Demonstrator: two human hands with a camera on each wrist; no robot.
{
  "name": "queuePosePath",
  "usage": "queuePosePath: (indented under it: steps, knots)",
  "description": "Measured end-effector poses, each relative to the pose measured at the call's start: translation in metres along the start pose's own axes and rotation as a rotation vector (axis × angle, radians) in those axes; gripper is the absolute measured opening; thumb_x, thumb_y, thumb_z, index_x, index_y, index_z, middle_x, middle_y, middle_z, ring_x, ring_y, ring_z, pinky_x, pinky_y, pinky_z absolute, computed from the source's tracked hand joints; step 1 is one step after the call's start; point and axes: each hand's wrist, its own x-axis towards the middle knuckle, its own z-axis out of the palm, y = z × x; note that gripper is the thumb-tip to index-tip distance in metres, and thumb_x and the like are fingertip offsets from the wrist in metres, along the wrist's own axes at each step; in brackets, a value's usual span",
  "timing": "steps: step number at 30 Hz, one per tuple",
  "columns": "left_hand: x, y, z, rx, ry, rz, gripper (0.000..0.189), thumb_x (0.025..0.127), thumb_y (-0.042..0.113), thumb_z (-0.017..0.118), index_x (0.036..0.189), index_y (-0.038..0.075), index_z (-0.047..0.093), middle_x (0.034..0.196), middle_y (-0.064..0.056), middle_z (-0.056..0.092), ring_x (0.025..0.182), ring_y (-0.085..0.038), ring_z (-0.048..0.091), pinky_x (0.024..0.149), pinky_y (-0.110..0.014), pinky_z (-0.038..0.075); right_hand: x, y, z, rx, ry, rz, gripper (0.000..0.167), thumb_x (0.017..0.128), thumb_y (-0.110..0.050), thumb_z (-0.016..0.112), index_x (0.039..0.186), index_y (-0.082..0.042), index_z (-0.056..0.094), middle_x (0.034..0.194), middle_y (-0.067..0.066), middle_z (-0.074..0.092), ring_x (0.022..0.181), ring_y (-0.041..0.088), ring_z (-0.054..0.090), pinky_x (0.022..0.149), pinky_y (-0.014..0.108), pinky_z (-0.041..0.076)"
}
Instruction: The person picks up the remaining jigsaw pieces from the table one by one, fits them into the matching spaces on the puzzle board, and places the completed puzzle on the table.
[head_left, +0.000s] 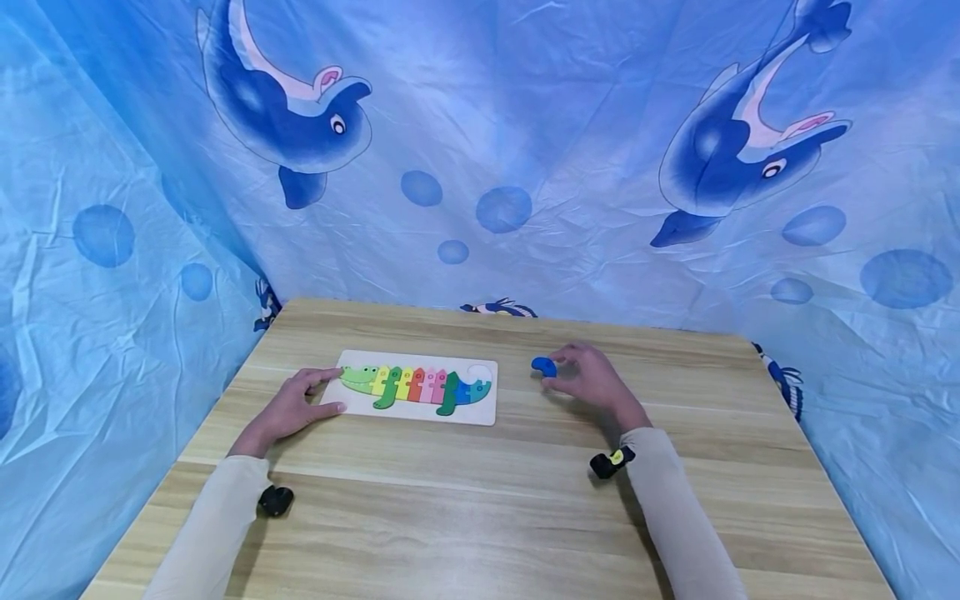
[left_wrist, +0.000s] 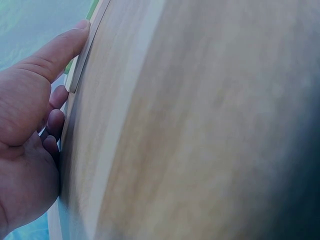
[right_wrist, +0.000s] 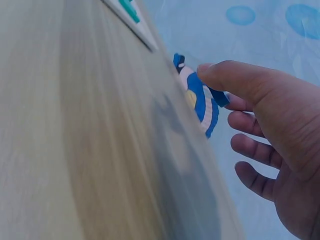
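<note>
A white puzzle board (head_left: 420,414) lies on the table with a colourful crocodile (head_left: 417,387) in it, made of several pieces. At the tail end, a pale rounded recess (head_left: 480,373) shows. My left hand (head_left: 296,404) touches the board's left end, thumb and fingers spread along its edge; in the left wrist view the thumb (left_wrist: 62,50) lies straight against the board. To the right of the board, my right hand (head_left: 588,377) pinches a curved blue puzzle piece (head_left: 543,366) above the table. In the right wrist view that piece (right_wrist: 220,97) is partly hidden by the thumb.
The wooden table (head_left: 450,508) stretches around the board toward both sides. Behind it and at the sides hangs a blue cloth (head_left: 592,275) printed with dolphins and bubbles. A black wrist camera (head_left: 276,500) sits at the left sleeve, another camera (head_left: 609,462) at the right.
</note>
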Motion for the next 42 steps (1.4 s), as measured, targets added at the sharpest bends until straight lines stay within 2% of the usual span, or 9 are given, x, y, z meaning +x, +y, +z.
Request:
queuePosePath:
  steps: [5,9,19,29,35,42]
  knots:
    - [0.000,0.000,0.000,0.005,0.006,0.008,0.071,0.089,0.032,0.081,0.148,0.004,0.052,0.145,-0.028,0.046,0.129,-0.047,0.044,0.105,-0.063,0.038,0.009,-0.010,0.004,0.014,0.008,-0.033,0.047,0.085,-0.033,0.085,0.123,-0.009,0.074,0.114,0.010,0.068,0.105,0.028,0.065,0.088,0.047,0.055]
    - [0.000,0.000,0.000,0.009,0.004,0.010,0.071,0.090,0.033,0.081,0.148,0.004,0.052,0.145,-0.027,0.045,0.129,-0.047,0.044,0.105,-0.063,0.039,0.015,-0.017,0.010,0.020,0.001,-0.029,0.047,0.085,-0.035,0.085,0.124,-0.011,0.073,0.116,0.007,0.068,0.106,0.027,0.065,0.088,0.046,0.056]
    - [-0.002,0.001,0.000,0.013,0.006,-0.002,0.071,0.090,0.033,0.081,0.148,0.004,0.052,0.146,-0.027,0.045,0.129,-0.047,0.044,0.105,-0.063,0.038,0.028,-0.032,0.020,0.050,-0.030,-0.057,0.050,0.086,-0.039,0.084,0.126,-0.010,0.072,0.113,0.007,0.065,0.106,0.028,0.063,0.088,0.045,0.055]
    - [0.000,0.000,-0.001,0.005,-0.002,0.020,0.071,0.090,0.032,0.080,0.149,0.004,0.051,0.144,-0.027,0.046,0.129,-0.047,0.044,0.105,-0.063,0.038,0.036,-0.041,0.034,0.071,-0.047,-0.066,0.047,0.085,-0.033,0.085,0.124,-0.011,0.073,0.114,0.008,0.067,0.106,0.027,0.063,0.089,0.045,0.054]
    - [0.000,0.000,-0.001,0.002,-0.003,0.015,0.071,0.090,0.032,0.081,0.149,0.004,0.051,0.144,-0.027,0.045,0.130,-0.047,0.043,0.106,-0.064,0.037,0.043,-0.046,0.041,0.057,-0.063,-0.049,0.046,0.085,-0.035,0.085,0.124,-0.014,0.073,0.114,0.003,0.066,0.105,0.022,0.062,0.088,0.041,0.054]
    - [0.000,-0.001,-0.001,-0.001,0.002,0.021,0.070,0.089,0.030,0.081,0.148,0.004,0.052,0.143,-0.027,0.047,0.131,-0.046,0.043,0.106,-0.062,0.038,0.048,-0.049,0.048,0.063,-0.069,-0.058,0.047,0.085,-0.035,0.085,0.125,-0.012,0.073,0.115,0.004,0.066,0.104,0.021,0.064,0.089,0.040,0.055]
